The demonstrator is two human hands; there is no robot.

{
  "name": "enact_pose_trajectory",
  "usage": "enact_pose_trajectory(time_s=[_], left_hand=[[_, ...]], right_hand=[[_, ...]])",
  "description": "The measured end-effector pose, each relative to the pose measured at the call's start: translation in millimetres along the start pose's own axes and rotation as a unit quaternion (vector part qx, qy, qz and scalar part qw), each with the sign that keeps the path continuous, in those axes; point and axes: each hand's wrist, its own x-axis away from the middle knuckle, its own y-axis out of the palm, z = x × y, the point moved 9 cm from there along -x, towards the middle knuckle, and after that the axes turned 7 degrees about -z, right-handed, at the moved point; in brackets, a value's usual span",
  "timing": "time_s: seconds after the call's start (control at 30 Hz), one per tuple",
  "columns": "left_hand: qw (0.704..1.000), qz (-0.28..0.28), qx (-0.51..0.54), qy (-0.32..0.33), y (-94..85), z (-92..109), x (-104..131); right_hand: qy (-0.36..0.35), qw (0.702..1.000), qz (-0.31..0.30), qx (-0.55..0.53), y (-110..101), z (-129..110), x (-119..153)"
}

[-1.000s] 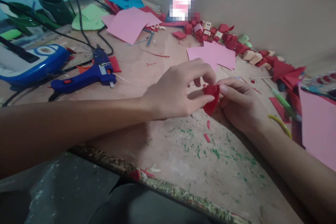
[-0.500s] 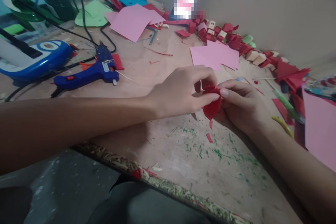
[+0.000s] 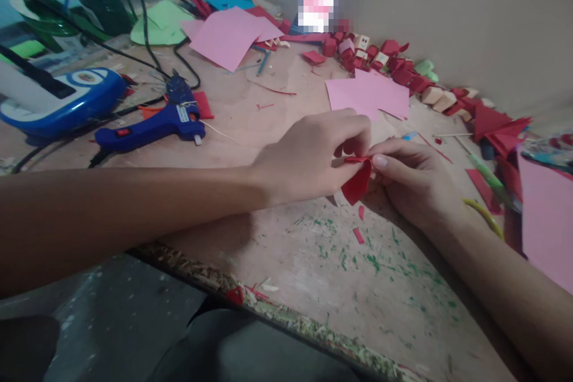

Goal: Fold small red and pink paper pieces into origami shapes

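Observation:
Between my two hands is a small piece of red paper (image 3: 357, 184), bent along its top edge and hanging down to a rounded point. My left hand (image 3: 313, 155) pinches it from the left, with the thumb partly behind the paper. From the right, my right hand (image 3: 405, 176) grips the upper corner between thumb and forefinger. The fingertips of both hands almost meet there. Below the paper lie two small red scraps (image 3: 359, 235) on the worn wooden table (image 3: 304, 274).
To the left lies a blue glue gun (image 3: 152, 125) with its black cord, beside a blue-and-white device (image 3: 67, 101). Pink sheets (image 3: 224, 36) lie farther back. Along the wall runs a row of red-covered and bare wooden blocks (image 3: 403, 68). Yellow-handled scissors (image 3: 483, 218) sit by my right forearm.
The red paper has turned and tilted between my fingers, its lower tip shifting slightly left. My left thumb has moved from its front face to behind it.

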Motion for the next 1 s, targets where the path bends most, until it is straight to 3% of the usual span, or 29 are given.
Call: enact_pose_trajectory(time_s=[0.27,0.6,1.0], left_hand=[[1.000,0.015,-0.018,0.015,-3.8,-0.2,1.3],[1.000,0.024,-0.004,0.017,-6.8,4.1,1.5],[0.999,0.020,0.033,0.016,-7.1,-0.4,0.2]], right_hand=[[-0.007,1.000,-0.017,-0.010,4.9,-2.6,1.0],[-0.011,0.998,0.012,-0.059,0.8,-5.6,-0.6],[-0.010,0.999,0.012,-0.036,-1.5,-5.6,-2.0]])
